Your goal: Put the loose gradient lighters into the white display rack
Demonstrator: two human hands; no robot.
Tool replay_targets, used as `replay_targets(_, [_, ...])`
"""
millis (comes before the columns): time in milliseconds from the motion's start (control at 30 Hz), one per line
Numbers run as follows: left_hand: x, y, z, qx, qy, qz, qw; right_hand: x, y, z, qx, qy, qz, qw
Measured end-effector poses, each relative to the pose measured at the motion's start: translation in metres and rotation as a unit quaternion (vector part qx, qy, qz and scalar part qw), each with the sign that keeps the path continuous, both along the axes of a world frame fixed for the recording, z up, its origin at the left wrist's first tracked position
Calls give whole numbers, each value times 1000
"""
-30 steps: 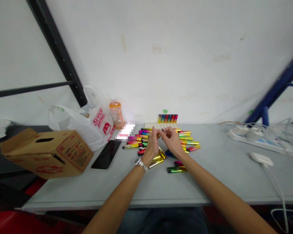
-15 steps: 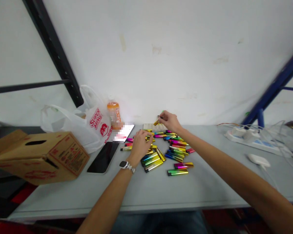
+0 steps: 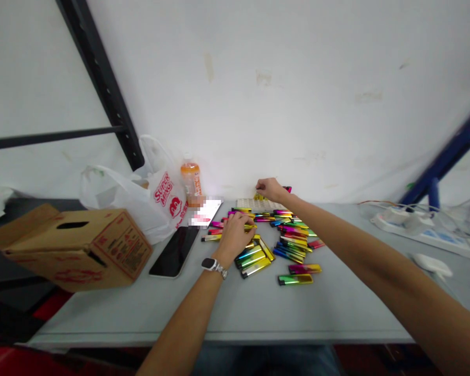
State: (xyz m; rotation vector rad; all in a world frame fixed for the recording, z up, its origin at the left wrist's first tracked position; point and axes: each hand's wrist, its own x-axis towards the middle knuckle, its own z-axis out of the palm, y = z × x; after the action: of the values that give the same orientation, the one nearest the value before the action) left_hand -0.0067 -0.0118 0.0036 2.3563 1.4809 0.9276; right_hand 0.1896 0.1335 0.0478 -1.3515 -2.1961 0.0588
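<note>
Right hand (image 3: pixel 271 189) has shifted at the twelve-o'clock tray (image 3: pixel 243 204), pinching a lighter (image 3: pixel 258 197) whose crooked release could topple another (image 3: pixel 288 189); left hand (image 3: pixel 237 235), grip unclear

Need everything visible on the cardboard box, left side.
The cardboard box is brown with red print, including a framed text panel on its right end. Its upper face has a dark oval hand slot; another dark gap shows beside the panel. A flap juts out at the left. It sits slanted at the left end of the table, in front of the white plastic bag. No hand touches it; contact with the bag and its contents can't be told.
</note>
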Motion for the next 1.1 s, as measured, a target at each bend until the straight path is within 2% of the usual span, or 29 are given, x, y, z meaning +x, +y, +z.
replay_targets(133, [3, -2, 1, -2, 6, -1, 1000, -2, -4, 3, -20, -22, -19, 999])
replay_targets(333, [4, -2, -1, 7, 20, 2, 1000, -4, -29, 3, 50, -158, -105, 981])
replay_targets(467, [5, -1, -3, 15, 27, -5, 1000, -3, -45, -13, 44, -217, -133, 966])
replay_targets(600, [7, -2, -2, 11, 32, -9, 999, -4, -57, -35, 40, -217, -147, 964])
replay_targets(700, [8, -3, -2, 12, 34, -10, 999, -2, -69, -46, 41, -188, -138, 972])
replay_targets(800, [9, -1, -3, 13, 37, -12, 999, 4, -84, -48, 49, -151, -118, 980])
replay_targets(1000, [11, 0, -4, 10, 40, -8, 999, 16, -108, -36, 15, -173, -12, 985])
replay_targets(1100, [12, -1, -3, 11, 40, -6, 999, 13, -111, -29, -9, -211, 0, 978])
